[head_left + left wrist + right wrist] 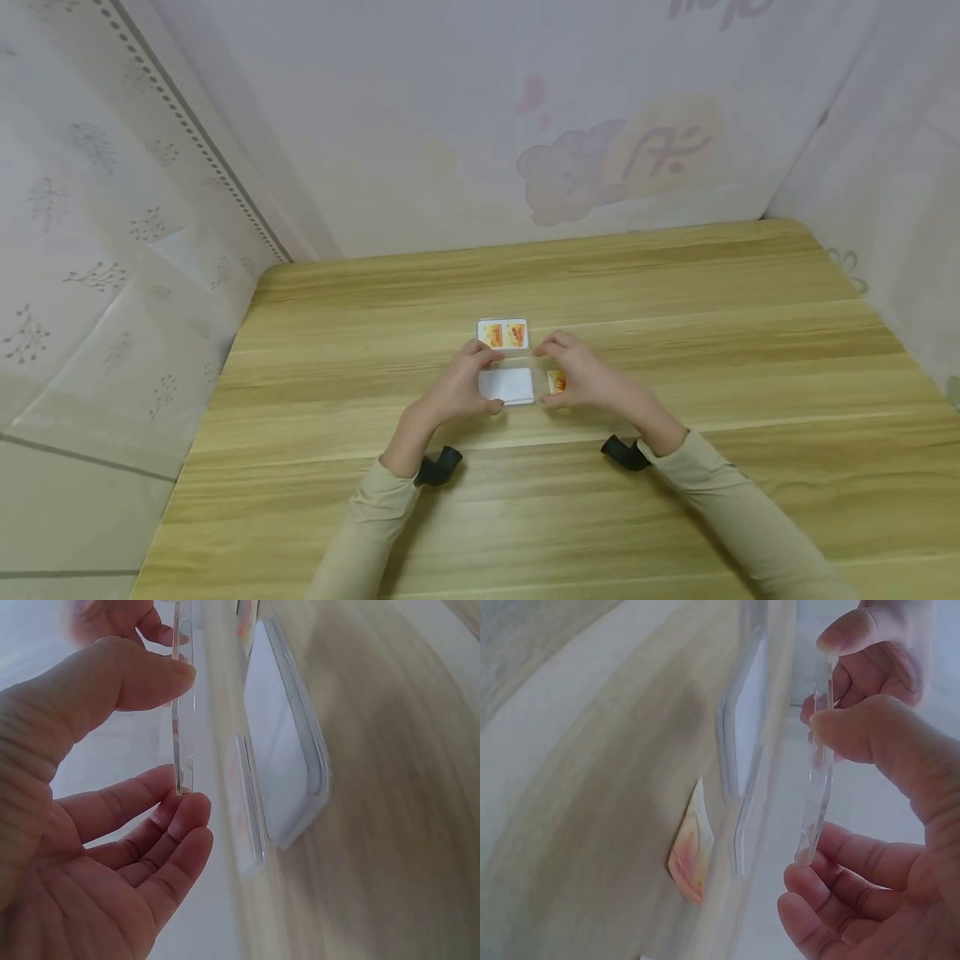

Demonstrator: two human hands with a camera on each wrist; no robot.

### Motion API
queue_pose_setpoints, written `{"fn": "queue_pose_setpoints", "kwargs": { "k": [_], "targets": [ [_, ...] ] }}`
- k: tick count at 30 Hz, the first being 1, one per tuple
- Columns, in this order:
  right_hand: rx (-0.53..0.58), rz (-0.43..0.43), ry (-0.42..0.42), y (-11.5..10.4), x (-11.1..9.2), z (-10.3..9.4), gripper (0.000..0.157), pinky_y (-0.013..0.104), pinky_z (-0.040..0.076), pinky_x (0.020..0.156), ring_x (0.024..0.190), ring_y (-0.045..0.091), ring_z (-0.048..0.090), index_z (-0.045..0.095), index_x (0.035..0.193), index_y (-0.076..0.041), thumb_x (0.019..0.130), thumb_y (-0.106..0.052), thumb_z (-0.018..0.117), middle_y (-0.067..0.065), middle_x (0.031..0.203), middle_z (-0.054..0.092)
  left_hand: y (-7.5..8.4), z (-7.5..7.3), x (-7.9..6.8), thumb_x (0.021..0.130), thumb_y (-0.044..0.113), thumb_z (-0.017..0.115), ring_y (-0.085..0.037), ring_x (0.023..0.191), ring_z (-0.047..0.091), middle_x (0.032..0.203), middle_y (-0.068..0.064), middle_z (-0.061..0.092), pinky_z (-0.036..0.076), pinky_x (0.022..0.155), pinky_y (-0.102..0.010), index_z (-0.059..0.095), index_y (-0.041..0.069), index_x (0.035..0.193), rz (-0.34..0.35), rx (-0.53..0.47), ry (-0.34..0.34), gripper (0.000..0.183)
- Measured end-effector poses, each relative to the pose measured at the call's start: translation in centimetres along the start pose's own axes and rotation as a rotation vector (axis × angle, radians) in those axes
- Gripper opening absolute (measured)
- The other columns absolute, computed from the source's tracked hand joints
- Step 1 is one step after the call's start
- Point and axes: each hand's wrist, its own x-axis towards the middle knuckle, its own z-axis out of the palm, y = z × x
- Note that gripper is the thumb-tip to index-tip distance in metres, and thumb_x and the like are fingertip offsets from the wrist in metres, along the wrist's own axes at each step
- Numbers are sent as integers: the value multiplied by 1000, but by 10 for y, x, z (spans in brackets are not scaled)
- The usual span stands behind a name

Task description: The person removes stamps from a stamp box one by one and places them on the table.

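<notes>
Above the wooden table, both hands hold one thin clear plastic plate (184, 727) between them. The left hand (459, 385) pinches one end, thumb on one edge and fingertips on the opposite edge. In the same way, the right hand (592, 379) grips the other end, as the clear plate (819, 787) in the right wrist view shows. Below lies a flat white rectangular case (506, 386). Just beyond it is a similar flat case with two orange-yellow pictures (515, 335). A small loose picture card (556, 382) lies beside the white case, partly hidden by the right hand.
Wood-grained table (675, 292) extends around the hands. Black curved pieces (442, 465) sit at both wrists. A pale printed curtain (420, 150) hangs behind the table's far edge, with more hanging sheets at both sides.
</notes>
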Motion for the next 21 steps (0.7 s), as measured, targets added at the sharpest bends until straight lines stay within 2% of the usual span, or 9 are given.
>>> {"fn": "queue_pose_setpoints", "kwargs": {
  "k": [8, 16, 21],
  "targets": [
    [4, -4, -2, -3, 6, 11, 59, 35, 49, 82, 99, 25, 51, 58, 113, 8, 65, -14, 83, 15, 111, 54, -10, 0, -6, 61, 3, 82, -25, 92, 48, 102, -14, 51, 44, 79, -33, 58, -10, 115, -22, -12, -13, 60],
    [17, -7, 6, -4, 11, 22, 56, 32, 48, 78, 94, 23, 49, 59, 111, 8, 65, -13, 83, 14, 107, 54, -17, 2, -10, 63, 0, 81, -26, 98, 48, 111, -14, 50, 44, 85, -35, 57, -8, 118, -92, -50, -40, 60],
    [5, -3, 11, -6, 13, 26, 55, 31, 47, 76, 91, 21, 50, 59, 110, 7, 65, -14, 83, 13, 105, 55, -20, 2, -12, 63, -2, 81, -25, 99, 49, 113, -14, 50, 44, 87, -36, 57, -8, 118, -107, -55, -33, 60]
  ]
}}
